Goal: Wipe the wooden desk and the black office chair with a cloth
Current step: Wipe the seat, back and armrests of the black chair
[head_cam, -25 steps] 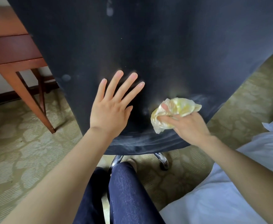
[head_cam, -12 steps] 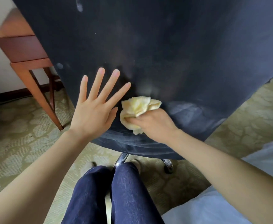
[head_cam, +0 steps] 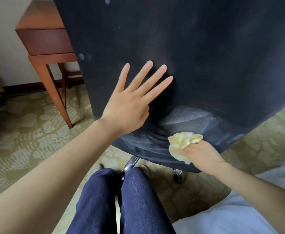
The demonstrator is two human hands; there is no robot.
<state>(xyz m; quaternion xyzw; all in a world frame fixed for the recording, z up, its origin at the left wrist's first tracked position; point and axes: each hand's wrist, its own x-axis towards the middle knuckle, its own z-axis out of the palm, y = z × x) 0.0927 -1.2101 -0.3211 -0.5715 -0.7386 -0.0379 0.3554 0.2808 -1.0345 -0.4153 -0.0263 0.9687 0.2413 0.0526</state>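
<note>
- Right hand (head_cam: 200, 154) grips one bunched yellow cloth (head_cam: 183, 142), fingers curled round the wad, back of the hand facing the camera; fingertips hidden under the fabric.
- Cloth is pressed on the lower edge of the chair back, right of centre. It is crumpled, so its long axis is unclear; roughly it runs from upper right to lower left, with the loose end sticking out past the thumb side.
- Right forearm comes in from the lower right, wrist about straight.
- Left hand (head_cam: 130, 107) is flat and spread, four fingers straight and fanned, pointing up and right. It lies against the chair back, left of the cloth and higher, apart from it. It holds nothing.
- Left forearm comes in from the lower left.
- One black office chair (head_cam: 206, 56), back panel facing the camera, long axis top to bottom, narrowing toward its bottom edge. Pale wipe streaks on the lower part, a few light spots higher up.
- Two chrome base legs (head_cam: 131, 163) show under the chair.
- One wooden desk (head_cam: 43, 36) at upper left, behind the chair, two of its legs in view.
- Two knees in dark jeans (head_cam: 138, 200) at the bottom centre; white bedding (head_cam: 239, 217) at lower right; patterned carpet (head_cam: 28, 132).
</note>
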